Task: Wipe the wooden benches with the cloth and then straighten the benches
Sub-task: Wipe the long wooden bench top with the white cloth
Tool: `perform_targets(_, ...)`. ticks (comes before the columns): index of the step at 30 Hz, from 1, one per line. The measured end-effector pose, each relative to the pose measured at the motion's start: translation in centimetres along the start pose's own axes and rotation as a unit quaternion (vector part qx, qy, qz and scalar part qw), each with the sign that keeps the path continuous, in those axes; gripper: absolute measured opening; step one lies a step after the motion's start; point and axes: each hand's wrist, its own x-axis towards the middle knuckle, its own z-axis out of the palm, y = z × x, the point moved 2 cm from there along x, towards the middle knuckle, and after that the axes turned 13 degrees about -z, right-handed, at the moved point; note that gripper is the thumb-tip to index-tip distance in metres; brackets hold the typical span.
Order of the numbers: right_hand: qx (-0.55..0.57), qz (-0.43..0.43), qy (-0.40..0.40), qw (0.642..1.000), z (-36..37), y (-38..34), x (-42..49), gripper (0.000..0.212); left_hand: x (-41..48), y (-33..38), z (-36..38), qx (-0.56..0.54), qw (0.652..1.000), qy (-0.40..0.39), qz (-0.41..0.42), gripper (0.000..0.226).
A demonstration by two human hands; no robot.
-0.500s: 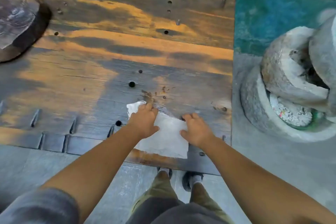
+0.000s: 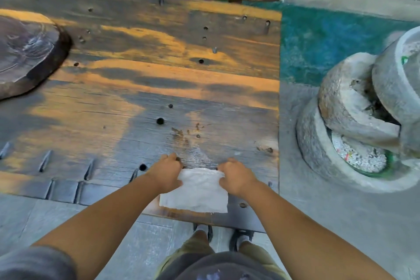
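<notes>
Head view: we pinch the cloth (image 2: 197, 191) by its far corners, left grip (image 2: 166, 175) and right grip (image 2: 236, 177) (both clenched on it), dirt-specked counter (image 2: 159, 75) straight ahead.

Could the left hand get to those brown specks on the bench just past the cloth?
Probably yes. The specks lie just beyond the left hand on bare bench, with nothing between, though that hand now grips the cloth.

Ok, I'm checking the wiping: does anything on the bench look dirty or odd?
Yes: brown specks lie scattered on the bench just beyond the cloth, which the left hand and right hand grip at its far edge. They look like dirt not yet wiped.
</notes>
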Motion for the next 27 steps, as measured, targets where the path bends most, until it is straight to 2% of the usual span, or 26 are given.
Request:
perform_targets(2, 0.024, 0.025, 0.012, 0.999, -1.2, 1.0, -0.9, 0.031, -0.2, 0.8, -1.1, -0.049, 0.999, -0.008, -0.001, 0.039)
perform_targets(3, 0.029, 0.039, 0.020, 0.999, -1.8, 1.4, -1.4, 0.032, -0.3, 1.4, -1.7, -0.078, 0.997, -0.015, -0.003, 0.037)
perform_targets(7, 0.036, 0.064, 0.077, 0.994, -5.4, 5.9, -4.6, 0.028, -0.3, 7.5, -5.3, -0.115, 0.993, 0.000, 0.021, 0.028)
perform_targets(11, 0.026, 0.065, 0.121, 0.990, -9.4, 12.1, -8.1, 0.023, 0.7, 14.8, -8.7, -0.116, 0.993, 0.030, 0.022, 0.033)
perform_targets(16, 0.030, 0.055, 0.157, 0.986, -15.3, 23.1, -12.9, 0.028, 2.9, 27.6, -12.0, -0.155, 0.986, 0.054, 0.012, 0.029)
perform_targets(21, 0.035, 0.074, 0.195, 0.977, -19.4, 31.4, -16.6, 0.023, 4.1, 37.4, -14.0, -0.185, 0.979, 0.083, 0.017, 0.040)
perform_targets(27, 0.022, 0.135, 0.252, 0.958, -23.5, 36.9, -18.4, 0.023, 5.2, 44.0, -19.5, -0.175, 0.973, 0.142, 0.055, 0.051)
